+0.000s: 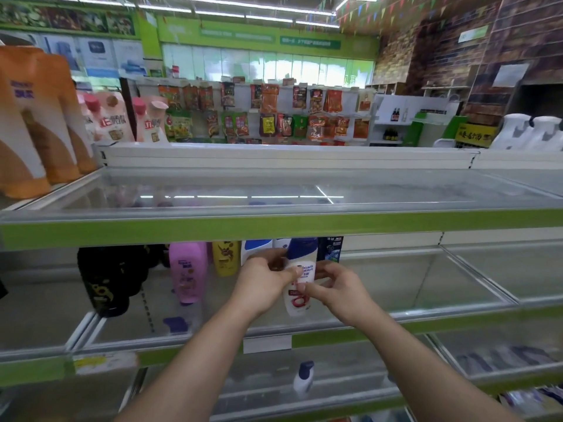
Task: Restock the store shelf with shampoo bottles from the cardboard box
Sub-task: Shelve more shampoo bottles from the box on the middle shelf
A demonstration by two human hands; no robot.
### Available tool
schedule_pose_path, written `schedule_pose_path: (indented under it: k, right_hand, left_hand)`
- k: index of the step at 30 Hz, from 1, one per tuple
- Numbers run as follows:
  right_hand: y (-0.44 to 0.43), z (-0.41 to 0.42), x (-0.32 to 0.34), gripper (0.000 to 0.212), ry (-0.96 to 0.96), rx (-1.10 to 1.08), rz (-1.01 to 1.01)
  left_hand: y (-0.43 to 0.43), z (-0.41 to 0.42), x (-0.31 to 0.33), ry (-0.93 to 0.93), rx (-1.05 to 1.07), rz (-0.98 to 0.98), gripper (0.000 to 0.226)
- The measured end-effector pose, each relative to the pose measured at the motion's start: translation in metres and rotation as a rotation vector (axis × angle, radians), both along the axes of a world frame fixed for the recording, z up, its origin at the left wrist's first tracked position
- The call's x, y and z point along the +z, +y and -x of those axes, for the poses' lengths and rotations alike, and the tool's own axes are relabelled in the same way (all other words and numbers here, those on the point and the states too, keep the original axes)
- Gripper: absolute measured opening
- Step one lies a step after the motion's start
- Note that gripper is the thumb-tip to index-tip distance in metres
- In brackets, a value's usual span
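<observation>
A white shampoo bottle (300,263) with a dark blue cap stands upright on the middle shelf (426,322), close to its front edge. My left hand (263,280) grips it from the left, thumb on the label. From the right, my right hand (335,286) pinches its lower half. More bottles stand behind and to the left: a white and blue one (256,246), a yellow one (225,257), a pink one (189,272) and several black ones (106,281). The cardboard box is out of view.
The glass top shelf (274,193) holds orange and white bottles (33,117) at far left and white jugs (530,132) at far right. A small white bottle (304,377) stands on the lower shelf. The middle shelf's right half holds nothing. Snack racks fill the background.
</observation>
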State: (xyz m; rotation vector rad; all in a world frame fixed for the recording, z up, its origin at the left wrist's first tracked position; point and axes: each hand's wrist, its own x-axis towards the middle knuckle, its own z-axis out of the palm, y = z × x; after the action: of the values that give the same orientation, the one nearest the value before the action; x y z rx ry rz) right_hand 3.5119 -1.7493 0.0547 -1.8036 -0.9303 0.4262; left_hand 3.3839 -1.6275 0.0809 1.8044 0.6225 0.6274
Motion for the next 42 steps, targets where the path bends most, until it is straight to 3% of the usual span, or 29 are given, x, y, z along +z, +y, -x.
schedule_pose_path:
  k: [6, 10, 19, 36, 42]
  right_hand:
    - [0.010, -0.002, -0.014, 0.042, 0.089, -0.094, -0.010]
    - [0.021, 0.003, -0.018, 0.040, 0.095, -0.112, -0.039]
    - [0.036, 0.007, -0.025, 0.027, 0.046, -0.153, -0.033]
    - [0.044, 0.020, -0.016, 0.028, -0.035, -0.241, 0.060]
    - [0.018, 0.019, -0.010, 0.059, -0.090, -0.213, 0.153]
  left_hand:
    - [0.008, 0.030, -0.014, -0.081, 0.135, 0.083, 0.017]
    - [0.015, 0.055, -0.022, -0.114, 0.178, 0.107, 0.013]
    - [0.019, 0.099, -0.039, -0.263, 0.256, 0.178, 0.017]
    - [-0.016, 0.095, -0.058, -0.235, 0.258, 0.202, 0.017]
    - [-0.051, 0.083, -0.061, -0.203, 0.278, 0.162, 0.016]
